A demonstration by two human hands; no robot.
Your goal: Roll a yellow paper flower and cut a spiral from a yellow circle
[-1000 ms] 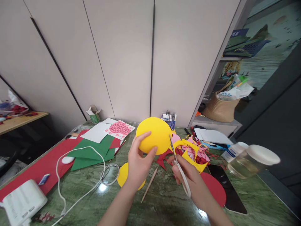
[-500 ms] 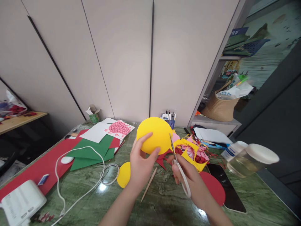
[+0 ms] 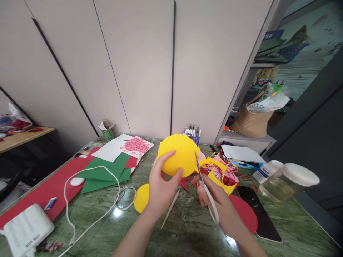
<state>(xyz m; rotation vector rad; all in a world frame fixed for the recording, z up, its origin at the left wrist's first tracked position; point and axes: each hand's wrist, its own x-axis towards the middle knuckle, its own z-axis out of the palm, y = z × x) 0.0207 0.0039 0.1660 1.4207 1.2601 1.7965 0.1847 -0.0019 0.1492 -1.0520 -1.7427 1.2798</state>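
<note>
Left hand (image 3: 164, 186) pinches the yellow paper disc (image 3: 183, 151) between thumb and fingers, up above the green tabletop (image 3: 184, 232); right hand (image 3: 218, 194) curls its fingers round white-handled scissors (image 3: 204, 186), blades at the disc's right edge.

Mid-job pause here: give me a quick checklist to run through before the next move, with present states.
1. Disc held: left hand grips the round yellow paper disc by its lower-left part. Ok.
2. Scissors held: right hand holds the white-handled metal scissors. Ok.
3. Left fingers clear of the blades: apart from them. Ok.
4. Paper seated between the blades: they overlap the disc's right edge, but the grip on it is too fine to see. Cannot tell.
5. Thin white cable clear: lies left of both hands. Ok.
6. Clear jar with a white lid clear: stands apart, far right. Ok.
</note>
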